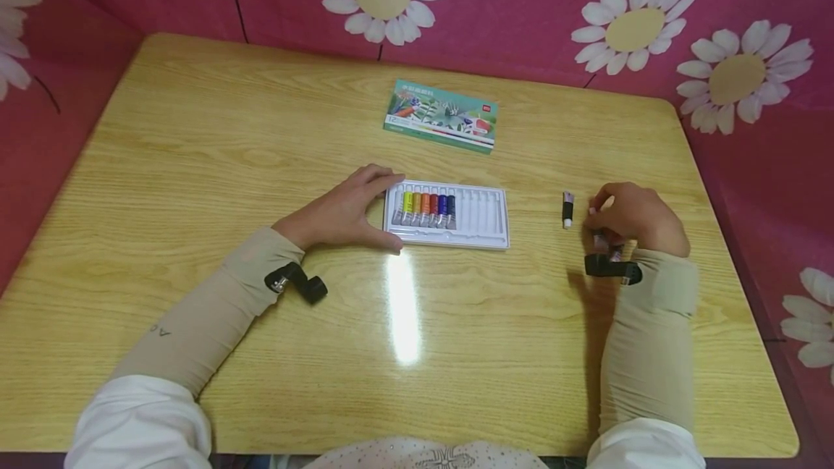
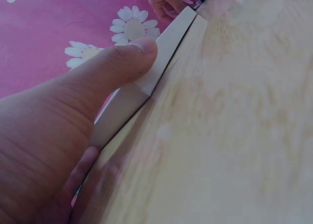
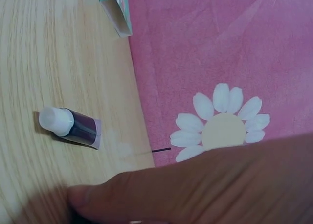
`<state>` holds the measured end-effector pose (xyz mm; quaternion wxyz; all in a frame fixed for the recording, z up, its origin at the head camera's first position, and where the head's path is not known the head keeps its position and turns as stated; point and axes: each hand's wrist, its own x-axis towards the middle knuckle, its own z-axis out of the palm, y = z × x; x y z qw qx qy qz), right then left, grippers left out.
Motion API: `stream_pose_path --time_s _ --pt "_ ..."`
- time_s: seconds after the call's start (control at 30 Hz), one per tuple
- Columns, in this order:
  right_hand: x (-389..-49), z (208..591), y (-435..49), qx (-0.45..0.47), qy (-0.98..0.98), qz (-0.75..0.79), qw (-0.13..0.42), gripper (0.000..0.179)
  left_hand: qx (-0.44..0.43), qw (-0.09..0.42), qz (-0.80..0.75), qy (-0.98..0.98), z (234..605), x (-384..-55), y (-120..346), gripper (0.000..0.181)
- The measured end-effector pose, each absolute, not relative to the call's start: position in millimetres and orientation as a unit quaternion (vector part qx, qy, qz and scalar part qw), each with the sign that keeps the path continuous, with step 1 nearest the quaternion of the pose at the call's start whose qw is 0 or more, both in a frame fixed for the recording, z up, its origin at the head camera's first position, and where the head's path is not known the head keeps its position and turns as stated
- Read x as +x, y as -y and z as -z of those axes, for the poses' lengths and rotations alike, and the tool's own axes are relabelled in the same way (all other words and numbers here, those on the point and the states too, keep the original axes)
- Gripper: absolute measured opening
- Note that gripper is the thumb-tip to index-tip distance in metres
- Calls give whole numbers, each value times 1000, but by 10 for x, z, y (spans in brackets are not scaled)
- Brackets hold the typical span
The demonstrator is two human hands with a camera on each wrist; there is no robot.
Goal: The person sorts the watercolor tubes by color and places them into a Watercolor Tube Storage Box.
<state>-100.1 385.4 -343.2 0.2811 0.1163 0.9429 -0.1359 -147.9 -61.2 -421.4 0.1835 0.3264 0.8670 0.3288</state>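
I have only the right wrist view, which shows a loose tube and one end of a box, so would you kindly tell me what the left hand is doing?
Observer: The left hand holds a white tray at its left end.
Operator: Thank you; is there anything in the tray?
Observer: Yes, a row of paint tubes lies in its left part.
Operator: And where does the box lie from the tray, if I may ask?
Observer: Beyond it, farther from the person.
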Motion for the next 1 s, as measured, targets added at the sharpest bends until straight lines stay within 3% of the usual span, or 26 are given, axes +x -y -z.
stream_pose_path --time_s 0.6,1.0 --pt "-1035 3511 -3827 82 -953 186 226 35 329 181 -325 -868 4218 -1483 613 117" --pt "-1046 3454 -3696 72 -969 183 152 43 331 179 -330 -866 4224 -1482 622 118"
